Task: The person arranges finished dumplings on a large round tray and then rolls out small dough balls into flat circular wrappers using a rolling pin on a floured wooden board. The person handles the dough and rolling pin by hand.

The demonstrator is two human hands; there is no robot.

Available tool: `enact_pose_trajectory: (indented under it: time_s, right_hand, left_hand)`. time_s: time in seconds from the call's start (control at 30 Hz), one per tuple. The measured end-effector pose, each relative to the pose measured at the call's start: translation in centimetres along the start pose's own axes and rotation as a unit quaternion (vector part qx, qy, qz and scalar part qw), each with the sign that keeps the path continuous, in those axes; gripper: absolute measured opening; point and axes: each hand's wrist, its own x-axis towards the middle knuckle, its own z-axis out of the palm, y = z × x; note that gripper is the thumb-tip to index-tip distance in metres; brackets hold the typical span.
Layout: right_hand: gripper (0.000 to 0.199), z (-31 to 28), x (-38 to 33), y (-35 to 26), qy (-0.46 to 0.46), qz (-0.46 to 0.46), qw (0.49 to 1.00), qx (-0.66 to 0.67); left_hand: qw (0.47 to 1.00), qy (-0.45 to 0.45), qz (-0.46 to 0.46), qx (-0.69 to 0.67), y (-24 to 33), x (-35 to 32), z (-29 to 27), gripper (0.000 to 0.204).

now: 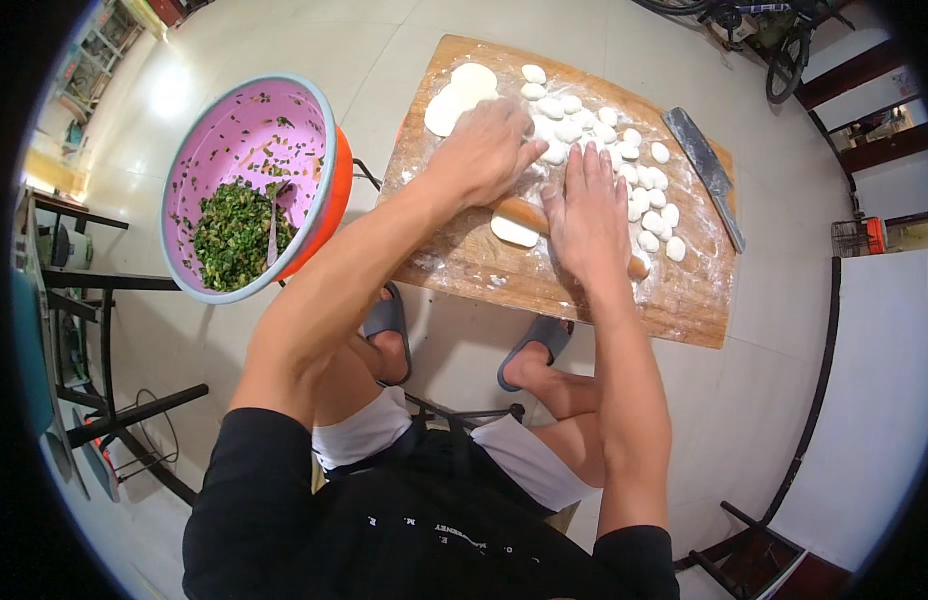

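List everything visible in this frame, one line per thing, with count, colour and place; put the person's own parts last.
Board: one, wooden, floured, centre-right on the floor.
Dough pieces: many, white, small, on the board's far and right part.
Flat rounds: a few, white, stacked at the board's far left corner.
Rolling pin: one, wooden, across the board under both hands.
Wrapper: one, white, beside the pin.
Cleaver: one, grey, at the board's right edge.
Bowl: one, pink inside, orange outside, left of the board.
Filling: chopped greens, in the bowl, a spoon standing in it.
Slippers: two, grey, on the feet.
Left hand: on the pin's left part.
Right hand: flat on the pin.
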Motion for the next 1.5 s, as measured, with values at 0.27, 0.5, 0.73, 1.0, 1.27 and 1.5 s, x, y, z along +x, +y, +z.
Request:
enact_pose_trajectory:
  time_s: [0.27,0.5,0.73,1.0,1.27,1.5]
  right_hand:
    - [0.071,-0.9,-8.7,-2.6,0.051,-0.042,0.992,0.11]
    - [0.045,0.1,-11.5,-1.0,0.079,-0.087,0.979,0.168]
    - [0.068,-1.4,-6.6,-2.0,0.004,-0.073,0.997,-0.006]
    - [0.072,0.3,-0.2,-0.1,0.029,-0.059,0.998,-0.01]
    - [0.058,-1.2,-9.7,-1.7,0.054,-0.114,0.986,0.106]
    - [0.041,-1.7,-11.3,-1.5,0.098,-0.154,0.974,0.136]
  left_hand:
    - [0.965,-0.237,0.071,-0.085,1.6,-2.4,-2.3,0.031]
    - [0.959,-0.205,-0.196,0.001,5.8,-5.0,-4.7,0.034]
    - [0.987,0.125,-0.064,0.081,4.0,-8.6,-0.6,0.054]
    - [0.996,0.068,-0.049,0.028,0.2,-2.1,0.2,0.047]
    - [0.955,-0.229,0.16,-0.1,1.2,-2.1,-2.1,0.036]
    - [0.969,-0.207,-0.114,0.066,3.6,-4.9,-2.8,0.037]
